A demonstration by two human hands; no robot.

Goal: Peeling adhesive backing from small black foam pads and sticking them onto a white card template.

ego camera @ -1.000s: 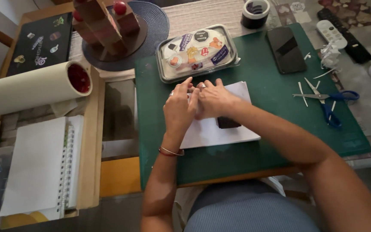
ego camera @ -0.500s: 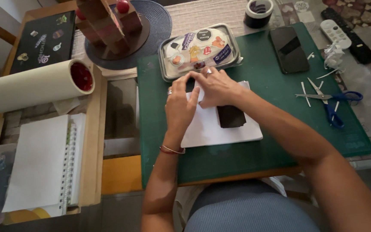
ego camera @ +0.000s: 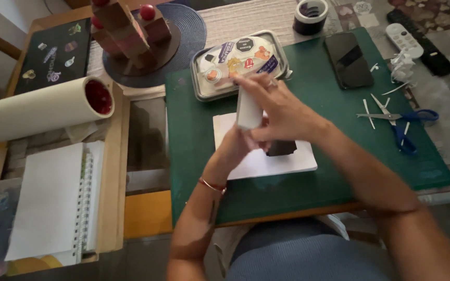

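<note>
Both my hands meet above a white sheet (ego camera: 287,164) on the green cutting mat (ego camera: 313,192). My right hand (ego camera: 274,106) grips the top of a small upright white tube-like object (ego camera: 249,110). My left hand (ego camera: 238,148), with a red bracelet at the wrist, holds the same object from below. A small dark block (ego camera: 281,149) rests on the white sheet just under my right hand.
A metal tin with stickers (ego camera: 238,62) lies behind the hands. A phone (ego camera: 347,60), blue scissors (ego camera: 399,125) and paper scraps sit at the right. A tape roll (ego camera: 311,13), a paper roll (ego camera: 37,109), a spiral notebook (ego camera: 53,203) and wooden blocks (ego camera: 128,31) are around.
My hands rose from the white sheet and now hold the white object upright between them. The dark block has come into view on the sheet.
</note>
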